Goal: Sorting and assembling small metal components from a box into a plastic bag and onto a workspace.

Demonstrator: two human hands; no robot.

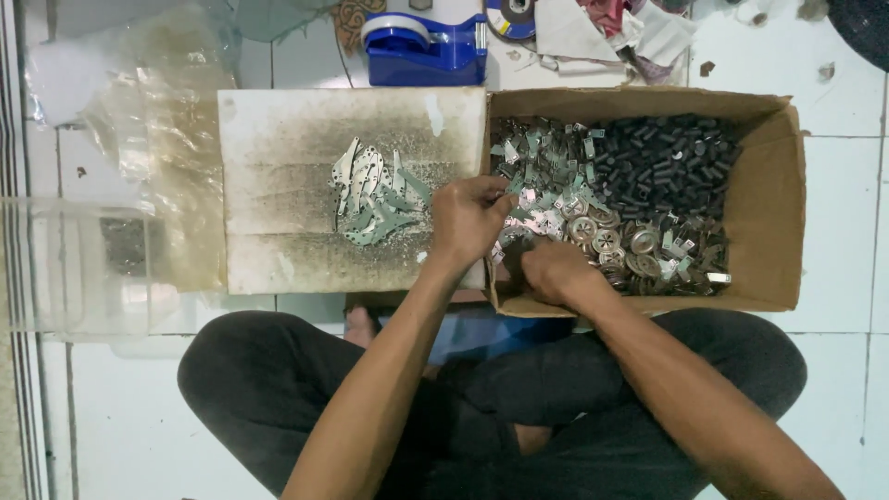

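The left hand point(470, 220) is seen at the left edge of the cardboard box point(782, 199), its fingers curled narrowly around small metal pieces point(546, 176). The right hand point(554, 271) is pressed down into the same pile, fingers bent; whether anything is gripped cannot be told. Round metal discs point(607, 239) and black tubes point(662, 157) are heaped further right in the box. Flat metal strips point(375, 194) are laid on a stained board point(278, 167) just beside it. A blue tape dispenser point(421, 46) is placed beyond, on the white tiled floor point(838, 222).

One cardboard box point(778, 199), one board point(278, 185), one tape dispenser point(421, 51), two hands.
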